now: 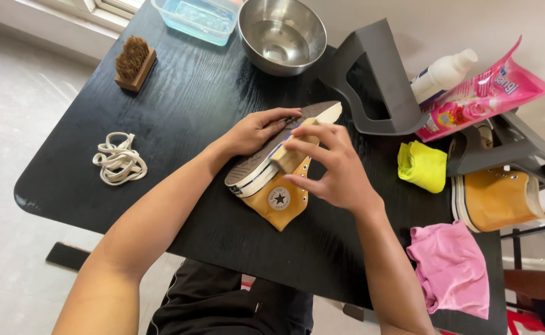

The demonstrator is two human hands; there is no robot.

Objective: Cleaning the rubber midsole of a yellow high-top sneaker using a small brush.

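1. Sneaker (pixel 272 186) first: a mustard-yellow canvas high-top, lying on its side near the middle of the black table (pixel 179 105), grey sole turned up and toward the person.
2. Left hand (pixel 254 131) lies flat along the sole, fingers spread and pressing down, pinning it rather than gripping it.
3. Right hand (pixel 337 167) has its fingers closed around a small wooden-backed brush (pixel 291 155), which sits right against the edge of the sole.
4. Handling-wise, I'd guess the shoe is light, the canvas upper floppy and the rubber sole stiff, so the sole is the sensible place to hold it. It could get slippery when wet.
5. Counting shoes: two in all. The second yellow high-top (pixel 499 197) sits over at the right edge of the table, well apart.
6. Brushes: two. The other is a bigger bristle brush (pixel 135 62) at the far left of the table, untouched.
7. Cloths: two, a yellow one (pixel 422 165) and a pink one (pixel 452 267), both on the right side.
8. One each of: steel bowl (pixel 282 34), clear plastic tub of water (pixel 198 17), white bottle (pixel 443 74), pink refill pouch (pixel 483 96), and a bundle of white laces (pixel 119 160) on the left.
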